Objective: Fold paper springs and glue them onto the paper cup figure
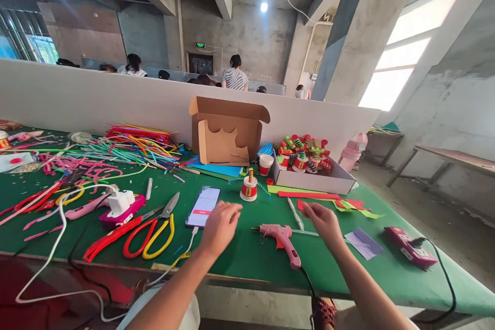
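Note:
My left hand hovers over the green table beside a phone, its fingers pinched together; whether anything is between them is too small to tell. Farther right, my right hand is also closed in a pinch near a small red paper piece, and what it holds, if anything, cannot be made out. Between the hands, an upside-down paper cup stands with a striped paper spring on top and green spring arms. A pink glue gun lies in front of it, near a white pen-like tool.
Scissors, pliers and a power strip lie left; another power strip sits right. Behind are pipe cleaners, an open cardboard box, a tray of cup figures and a pink bottle.

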A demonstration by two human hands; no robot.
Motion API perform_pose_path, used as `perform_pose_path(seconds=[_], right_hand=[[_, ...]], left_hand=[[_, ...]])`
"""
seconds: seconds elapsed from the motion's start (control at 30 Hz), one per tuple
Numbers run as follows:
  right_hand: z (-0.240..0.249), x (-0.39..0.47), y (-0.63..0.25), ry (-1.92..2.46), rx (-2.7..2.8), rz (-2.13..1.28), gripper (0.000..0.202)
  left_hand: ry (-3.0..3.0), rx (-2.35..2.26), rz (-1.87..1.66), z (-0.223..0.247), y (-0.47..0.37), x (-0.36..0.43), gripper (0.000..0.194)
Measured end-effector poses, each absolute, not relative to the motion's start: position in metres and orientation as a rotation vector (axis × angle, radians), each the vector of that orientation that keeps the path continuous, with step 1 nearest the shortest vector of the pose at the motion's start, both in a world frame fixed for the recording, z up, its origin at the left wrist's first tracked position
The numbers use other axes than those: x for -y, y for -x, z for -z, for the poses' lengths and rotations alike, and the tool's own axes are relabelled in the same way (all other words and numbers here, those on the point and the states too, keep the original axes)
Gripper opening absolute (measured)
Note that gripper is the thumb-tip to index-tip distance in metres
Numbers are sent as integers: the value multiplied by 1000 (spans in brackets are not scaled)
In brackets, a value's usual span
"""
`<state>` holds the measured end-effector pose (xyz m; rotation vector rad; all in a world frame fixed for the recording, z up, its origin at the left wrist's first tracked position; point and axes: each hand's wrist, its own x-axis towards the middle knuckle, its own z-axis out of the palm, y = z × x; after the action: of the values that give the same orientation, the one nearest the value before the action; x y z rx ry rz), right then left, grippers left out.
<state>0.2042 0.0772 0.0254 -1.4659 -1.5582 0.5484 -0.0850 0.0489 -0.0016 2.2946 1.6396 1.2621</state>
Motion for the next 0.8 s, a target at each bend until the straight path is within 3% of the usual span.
perform_pose_path(seconds=[0.17,0.3,0.53,0.8], right_hand=[[-30,-76,-220,1379,1369,-498,58],[-27,-70,-220,1337,1350,-499,58],[-22,-55,-227,1322,1444,-611,57],[-19,-56,-216,1300,1560,-525,49]], left_hand=[[-2216,-1898,-922,-32,93,-124,51],[-2221,-1730,-621,-42,89,-177,78],[-2140,-1304,-538,-28,88,-214,49],[-2048,-1436,-658,-19,65,-217,41]])
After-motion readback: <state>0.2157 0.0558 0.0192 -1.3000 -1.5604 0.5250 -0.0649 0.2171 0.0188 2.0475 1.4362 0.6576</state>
